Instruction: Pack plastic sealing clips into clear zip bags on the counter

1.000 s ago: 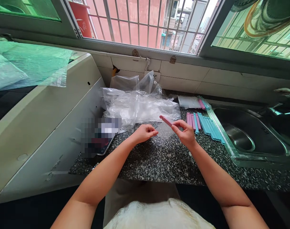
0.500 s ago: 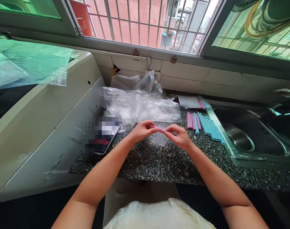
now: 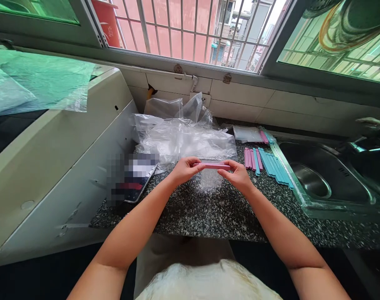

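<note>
Since a second ago the pink clip [image 3: 212,166] has swung from a raised tilt in the right hand [image 3: 238,177] alone to lying level between both hands, with the left hand [image 3: 184,168] now closed on its other end. It sits across the top edge of a small clear bag [image 3: 209,178], which hangs down from it toward the speckled surface [image 3: 208,208]. Judging by this, the clip is being pressed shut along the bag's mouth, though whether it has fully latched cannot be told.

Its long axis runs left to right, roughly parallel to the front edge of the surface, one end toward each hand. Left fingers are pinched together on the left end; right fingers are clamped on the right end.

Behind the clip lies a heap of crumpled clear plastic [image 3: 180,139]. To the right of the clip a row of pink and blue clips [image 3: 265,160] rests on the surface, and beyond those is the steel sink [image 3: 330,177]. To the left of the clip lies a phone [image 3: 133,179].
</note>
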Action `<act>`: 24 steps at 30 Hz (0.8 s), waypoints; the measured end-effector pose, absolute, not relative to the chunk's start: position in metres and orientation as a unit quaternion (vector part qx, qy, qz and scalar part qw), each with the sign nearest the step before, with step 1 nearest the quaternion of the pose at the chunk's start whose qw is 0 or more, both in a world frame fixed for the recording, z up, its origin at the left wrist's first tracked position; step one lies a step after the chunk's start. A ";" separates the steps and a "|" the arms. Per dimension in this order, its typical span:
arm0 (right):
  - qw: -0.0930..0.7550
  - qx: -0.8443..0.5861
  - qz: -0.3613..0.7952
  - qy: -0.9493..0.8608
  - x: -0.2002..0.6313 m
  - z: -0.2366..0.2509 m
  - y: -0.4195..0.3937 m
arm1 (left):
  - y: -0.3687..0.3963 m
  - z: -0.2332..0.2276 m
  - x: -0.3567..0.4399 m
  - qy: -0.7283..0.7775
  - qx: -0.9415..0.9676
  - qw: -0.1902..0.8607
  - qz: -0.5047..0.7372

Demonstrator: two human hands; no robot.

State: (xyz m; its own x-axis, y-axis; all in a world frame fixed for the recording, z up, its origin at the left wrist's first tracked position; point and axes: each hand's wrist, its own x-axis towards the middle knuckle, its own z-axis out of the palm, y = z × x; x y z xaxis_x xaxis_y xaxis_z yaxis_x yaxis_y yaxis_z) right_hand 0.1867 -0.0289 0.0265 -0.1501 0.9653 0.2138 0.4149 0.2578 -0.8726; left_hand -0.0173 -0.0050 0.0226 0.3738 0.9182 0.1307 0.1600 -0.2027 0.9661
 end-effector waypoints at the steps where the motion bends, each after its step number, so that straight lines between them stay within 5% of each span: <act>1: 0.413 -0.512 0.338 -0.673 0.187 0.025 -0.028 | -0.004 0.023 -0.018 0.404 0.665 0.486 0.398; 24: 0.442 -0.511 0.350 -0.648 0.181 0.024 -0.028 | -0.003 0.017 -0.013 0.418 0.580 0.480 0.508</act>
